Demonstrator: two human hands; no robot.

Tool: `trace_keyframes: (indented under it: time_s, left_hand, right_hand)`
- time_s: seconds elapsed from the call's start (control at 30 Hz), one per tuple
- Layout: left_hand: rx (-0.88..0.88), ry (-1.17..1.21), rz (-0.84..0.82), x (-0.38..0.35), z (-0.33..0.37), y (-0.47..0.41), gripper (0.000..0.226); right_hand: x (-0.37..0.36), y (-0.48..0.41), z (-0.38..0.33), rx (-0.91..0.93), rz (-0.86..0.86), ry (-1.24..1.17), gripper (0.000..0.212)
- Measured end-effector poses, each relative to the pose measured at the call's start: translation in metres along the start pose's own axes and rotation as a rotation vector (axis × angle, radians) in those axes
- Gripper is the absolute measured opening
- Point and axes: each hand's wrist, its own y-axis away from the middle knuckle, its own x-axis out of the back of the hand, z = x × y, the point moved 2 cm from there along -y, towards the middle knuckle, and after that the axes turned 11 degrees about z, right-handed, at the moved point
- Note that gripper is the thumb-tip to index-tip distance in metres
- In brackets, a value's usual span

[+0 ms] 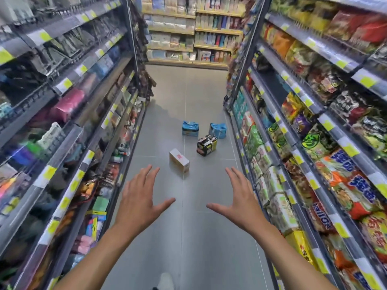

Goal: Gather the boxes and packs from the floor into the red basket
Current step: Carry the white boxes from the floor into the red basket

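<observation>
Beyond both spread hands (188, 201), white box (179, 160) lies on floor (188, 237).

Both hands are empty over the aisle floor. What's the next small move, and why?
Probably lower both open hands, left hand and right hand, toward the white rectangular cardboard box: it lies nearest on the grey floor; the black-and-yellow pack and two blue packs sit farther.
</observation>
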Motion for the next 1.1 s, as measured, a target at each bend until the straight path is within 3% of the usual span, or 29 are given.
trace_keyframes:
  time_s: [0.4,1.1]
  left_hand:
    - [-0.05,0.012,-0.046,-0.056,-0.057,-0.186,0.096]
    - [0.011,-0.064,-0.161,-0.223,-0.095,-0.515,0.094]
  right_hand:
    - [-0.047,-0.196,-0.023,-0.019,0.035,0.036,0.119]
    - [-0.122,-0.564,0.043,-0.054,-0.061,-0.039,0.121]
